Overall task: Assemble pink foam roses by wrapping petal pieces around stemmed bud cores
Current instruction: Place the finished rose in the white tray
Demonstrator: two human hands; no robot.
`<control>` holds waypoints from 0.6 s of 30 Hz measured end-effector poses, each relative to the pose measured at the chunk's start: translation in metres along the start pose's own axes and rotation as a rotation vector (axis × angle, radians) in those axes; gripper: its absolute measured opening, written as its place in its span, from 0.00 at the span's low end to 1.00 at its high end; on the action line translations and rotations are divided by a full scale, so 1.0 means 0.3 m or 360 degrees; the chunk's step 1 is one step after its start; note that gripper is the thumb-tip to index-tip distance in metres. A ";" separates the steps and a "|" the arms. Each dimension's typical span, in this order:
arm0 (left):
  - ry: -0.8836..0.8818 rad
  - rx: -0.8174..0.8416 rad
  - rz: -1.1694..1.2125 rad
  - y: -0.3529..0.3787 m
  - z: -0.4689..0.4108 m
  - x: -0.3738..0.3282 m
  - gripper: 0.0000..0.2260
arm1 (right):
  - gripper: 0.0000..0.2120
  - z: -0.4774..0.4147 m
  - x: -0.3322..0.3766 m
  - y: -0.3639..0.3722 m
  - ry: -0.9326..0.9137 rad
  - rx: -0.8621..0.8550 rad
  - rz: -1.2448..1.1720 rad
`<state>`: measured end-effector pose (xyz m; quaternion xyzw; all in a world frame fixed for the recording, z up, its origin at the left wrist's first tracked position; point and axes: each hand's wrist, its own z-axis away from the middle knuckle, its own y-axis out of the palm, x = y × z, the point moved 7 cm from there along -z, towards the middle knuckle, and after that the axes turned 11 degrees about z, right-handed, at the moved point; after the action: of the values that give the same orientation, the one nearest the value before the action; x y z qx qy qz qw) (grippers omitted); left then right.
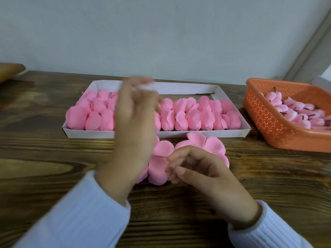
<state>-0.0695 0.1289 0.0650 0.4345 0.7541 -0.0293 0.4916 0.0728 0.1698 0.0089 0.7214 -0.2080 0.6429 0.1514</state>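
Note:
My left hand (133, 122) is raised and motion-blurred over the white cardboard tray (180, 134). Its fingertips are pinched on a small pale pink-white piece (147, 87), too blurred to identify. The tray is packed with rows of pink foam roses (193, 113). Flat pink petal pieces (206, 143) lie on the wooden table just in front of the tray, partly under both hands. My right hand (202, 171) rests low over these petals, fingers loosely curled with nothing in them. An orange perforated basket (268, 126) at the right holds several stemmed bud cores (293, 110).
The dark wooden table (53, 158) ends at a pale wall close behind the tray. A brown object (9, 70) sits at the far left edge. Both of my sleeves are light blue ribbed knit.

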 end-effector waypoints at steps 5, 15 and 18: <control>-0.0374 0.0582 -0.0802 0.026 0.163 0.175 0.13 | 0.05 -0.005 0.011 -0.014 -0.0047 -0.0104 0.0090; -0.0334 0.0705 -0.1210 0.028 0.162 0.193 0.09 | 0.11 -0.016 0.208 -0.418 -0.0108 -0.0821 0.0947; -0.0325 0.0732 -0.1269 0.036 0.166 0.196 0.08 | 0.05 -0.047 0.293 -0.714 0.0033 -0.1218 0.1761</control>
<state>-0.0346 0.1490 -0.0015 0.2034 0.7839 -0.4247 0.4047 0.1742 0.3534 0.1082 0.3978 -0.7588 0.5137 0.0469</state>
